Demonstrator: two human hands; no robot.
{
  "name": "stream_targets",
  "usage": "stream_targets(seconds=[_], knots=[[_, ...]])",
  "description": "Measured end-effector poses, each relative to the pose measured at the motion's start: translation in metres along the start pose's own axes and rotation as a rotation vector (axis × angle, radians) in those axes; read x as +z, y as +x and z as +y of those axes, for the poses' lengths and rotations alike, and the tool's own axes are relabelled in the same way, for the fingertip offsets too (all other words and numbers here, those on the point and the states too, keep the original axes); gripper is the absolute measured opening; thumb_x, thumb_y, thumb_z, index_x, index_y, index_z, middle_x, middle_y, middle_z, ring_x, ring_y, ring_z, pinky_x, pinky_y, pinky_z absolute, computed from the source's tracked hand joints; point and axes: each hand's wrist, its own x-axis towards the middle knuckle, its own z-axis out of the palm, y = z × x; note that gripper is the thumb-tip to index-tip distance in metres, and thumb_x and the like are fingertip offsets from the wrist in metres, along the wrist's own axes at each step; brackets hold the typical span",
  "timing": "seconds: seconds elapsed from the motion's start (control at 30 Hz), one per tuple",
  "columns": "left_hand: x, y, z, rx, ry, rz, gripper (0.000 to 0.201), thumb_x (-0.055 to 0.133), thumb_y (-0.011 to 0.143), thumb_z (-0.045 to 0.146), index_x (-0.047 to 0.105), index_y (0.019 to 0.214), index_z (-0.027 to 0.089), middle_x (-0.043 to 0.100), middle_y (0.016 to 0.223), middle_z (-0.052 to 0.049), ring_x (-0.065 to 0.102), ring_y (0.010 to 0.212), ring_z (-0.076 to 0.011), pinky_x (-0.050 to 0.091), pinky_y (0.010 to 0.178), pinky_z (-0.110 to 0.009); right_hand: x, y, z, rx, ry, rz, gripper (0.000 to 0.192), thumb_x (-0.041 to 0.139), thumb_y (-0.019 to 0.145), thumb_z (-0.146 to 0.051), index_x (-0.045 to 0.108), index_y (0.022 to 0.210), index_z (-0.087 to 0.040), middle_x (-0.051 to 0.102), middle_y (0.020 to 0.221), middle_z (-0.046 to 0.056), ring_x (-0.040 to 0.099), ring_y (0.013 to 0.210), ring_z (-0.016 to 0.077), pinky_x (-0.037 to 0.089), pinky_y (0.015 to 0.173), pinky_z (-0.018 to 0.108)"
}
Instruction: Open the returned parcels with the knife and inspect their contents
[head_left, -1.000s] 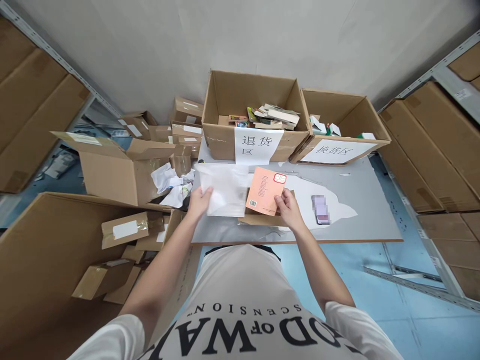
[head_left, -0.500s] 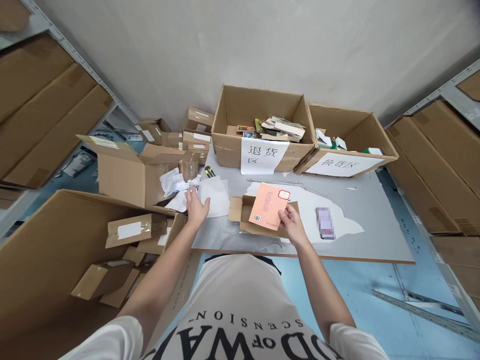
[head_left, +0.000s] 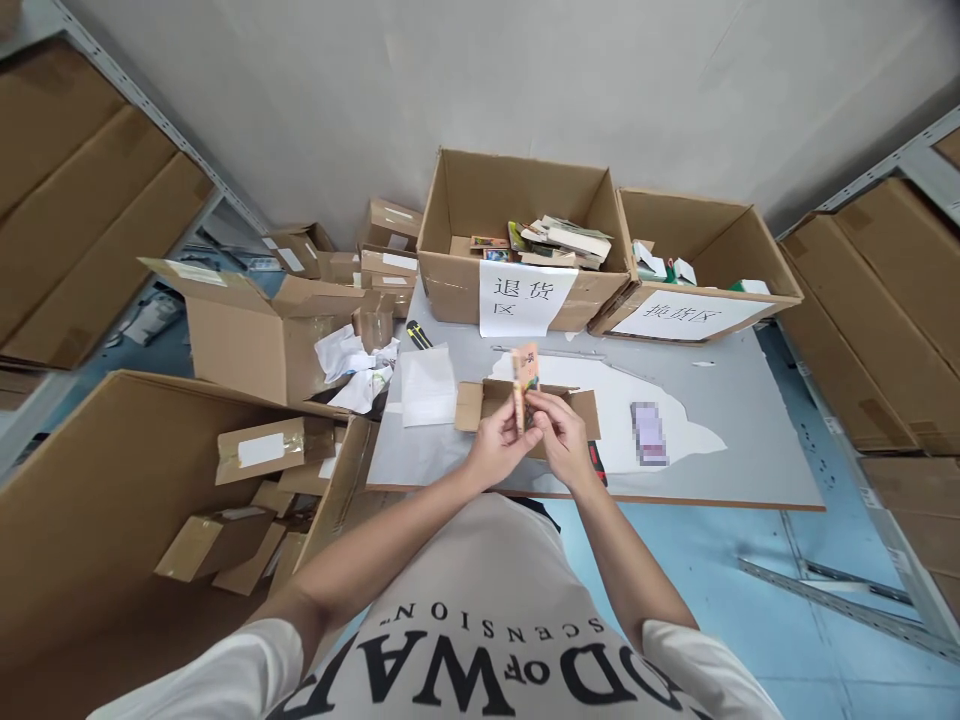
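Observation:
A small orange book [head_left: 527, 366] is held up on edge between both hands, its spine side and part of a colourful cover showing. My left hand [head_left: 501, 440] grips it from the left, and my right hand [head_left: 561, 437] has its fingers closed on the right side. Just behind and below them lies an opened small cardboard box [head_left: 470, 405], partly hidden by the hands. A red and black object [head_left: 598, 464] shows beside my right wrist; its kind is unclear.
Behind stand two large cartons, one holding books [head_left: 465, 290] and another [head_left: 780, 270] with a paper label. Crumpled paper [head_left: 364, 370], a white sheet [head_left: 428, 386], a utility knife [head_left: 418, 335] and a blurred phone-like item [head_left: 649, 434] lie around. A deep carton [head_left: 150, 430] of parcels is left.
My left hand has left the crumpled paper and come over to the book. The book, earlier flat with its back showing in my right hand, is now turned on edge between both hands.

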Motion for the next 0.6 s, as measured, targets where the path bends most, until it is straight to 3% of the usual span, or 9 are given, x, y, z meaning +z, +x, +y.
stream_targets(seconds=[0.07,0.13,0.2,0.27,0.4,0.6], knots=[[-0.001,0.002,0.002,-0.057,-0.208,0.062,0.055,0.068,0.079,0.043,0.057,0.124,0.014,0.059,0.130,-0.013,0.057,0.119,-0.0275,0.048,0.100,-0.041,-0.001,-0.001,-0.006,-0.111,-0.123,-0.040,0.027,0.050,0.091,-0.031,0.068,0.110,-0.024,0.065,0.122,0.008,0.060,0.113,0.0202,0.046,0.101,0.040],[-0.004,0.003,0.006,-0.123,-0.371,0.120,0.047,0.069,0.078,0.043,0.061,0.115,0.015,0.064,0.123,-0.011,0.060,0.114,-0.0264,0.051,0.096,-0.040,-0.003,-0.002,-0.006,-0.147,-0.211,0.024,0.027,0.053,0.090,-0.030,0.068,0.111,-0.024,0.064,0.125,0.008,0.058,0.116,0.0214,0.044,0.103,0.042],[-0.009,0.005,0.010,-0.196,-0.483,0.136,0.045,0.072,0.076,0.041,0.061,0.112,0.017,0.067,0.117,-0.010,0.063,0.109,-0.0252,0.053,0.092,-0.040,-0.007,-0.002,0.000,-0.093,-0.248,0.179,0.035,0.060,0.085,-0.034,0.066,0.117,-0.023,0.060,0.130,0.010,0.055,0.119,0.0245,0.043,0.104,0.046],[-0.016,0.005,0.013,-0.254,-0.544,0.118,0.044,0.074,0.074,0.038,0.061,0.111,0.018,0.069,0.112,-0.008,0.066,0.103,-0.0238,0.055,0.088,-0.038,-0.010,-0.001,0.010,0.054,-0.147,0.259,0.050,0.064,0.081,-0.040,0.059,0.127,-0.021,0.062,0.127,0.012,0.058,0.114,0.0261,0.045,0.100,0.047],[-0.026,0.005,0.011,-0.305,-0.574,0.086,0.038,0.074,0.075,0.035,0.062,0.106,0.017,0.070,0.105,-0.007,0.068,0.098,-0.0217,0.057,0.082,-0.034,-0.013,-0.002,0.023,0.348,0.248,0.064,0.048,0.059,0.083,-0.048,0.063,0.119,-0.017,0.073,0.101,0.009,0.068,0.090,0.0232,0.054,0.083,0.041],[-0.029,0.005,0.003,-0.323,-0.585,0.064,0.038,0.073,0.076,0.035,0.061,0.107,0.016,0.070,0.106,-0.008,0.069,0.095,-0.0211,0.058,0.077,-0.030,-0.009,-0.006,0.026,0.435,0.364,0.060,0.046,0.063,0.078,-0.052,0.067,0.110,-0.019,0.073,0.102,0.007,0.069,0.086,0.0228,0.055,0.075,0.036]])
